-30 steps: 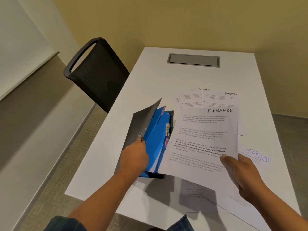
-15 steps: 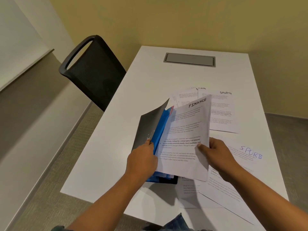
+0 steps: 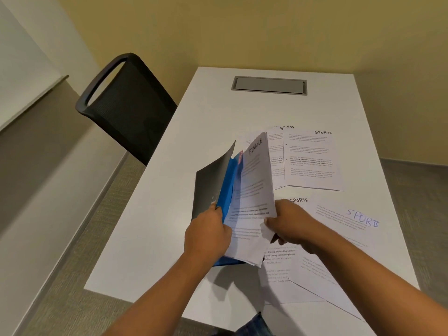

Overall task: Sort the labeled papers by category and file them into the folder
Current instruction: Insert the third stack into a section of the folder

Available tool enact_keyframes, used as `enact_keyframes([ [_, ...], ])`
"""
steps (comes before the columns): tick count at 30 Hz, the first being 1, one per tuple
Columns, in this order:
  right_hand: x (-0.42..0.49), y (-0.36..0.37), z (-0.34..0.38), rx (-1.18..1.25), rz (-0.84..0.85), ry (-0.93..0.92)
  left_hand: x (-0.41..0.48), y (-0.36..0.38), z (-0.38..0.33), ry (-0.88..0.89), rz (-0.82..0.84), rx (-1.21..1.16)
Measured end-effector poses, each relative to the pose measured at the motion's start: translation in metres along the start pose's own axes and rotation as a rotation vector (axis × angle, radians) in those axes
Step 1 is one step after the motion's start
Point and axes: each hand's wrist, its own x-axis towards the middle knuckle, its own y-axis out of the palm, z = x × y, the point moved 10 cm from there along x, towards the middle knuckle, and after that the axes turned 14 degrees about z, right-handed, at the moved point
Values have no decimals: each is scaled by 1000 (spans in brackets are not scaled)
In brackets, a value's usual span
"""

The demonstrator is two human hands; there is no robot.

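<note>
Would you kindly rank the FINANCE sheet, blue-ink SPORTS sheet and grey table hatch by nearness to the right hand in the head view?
1. FINANCE sheet, pinched by the right hand.
2. Blue-ink SPORTS sheet, just to its right.
3. Grey hatch, far ahead.

Wall: plain yellow-beige wall (image 3: 242,25), far beyond the left grip (image 3: 208,235) and right grip (image 3: 291,224).
Chair: black mesh-back chair (image 3: 128,110), up and left of the left grip, right beside the white surface (image 3: 150,238).
Hatch: grey hatch (image 3: 269,85) set flush, far end, beyond both grips.
Floor: grey-beige carpet (image 3: 72,287), left of the left grip.
Far left: side wall (image 3: 29,146), white over grey.
</note>
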Motion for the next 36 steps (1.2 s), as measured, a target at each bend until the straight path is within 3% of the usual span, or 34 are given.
enact_keyframes([
  [12,41,-1,12,-80,134,127,-4,5,8,-24,15,-50],
  [19,67,7,14,45,-70,31,-1,2,7,-15,-19,-97],
  [23,77,5,15,-97,-218,30,1,-1,10,-10,-40,-114],
  [29,89,15,22,-325,-248,91,4,-8,5,30,-63,-105],
  [36,96,15,20,-273,-280,72,7,-8,14,26,-21,-114],
])
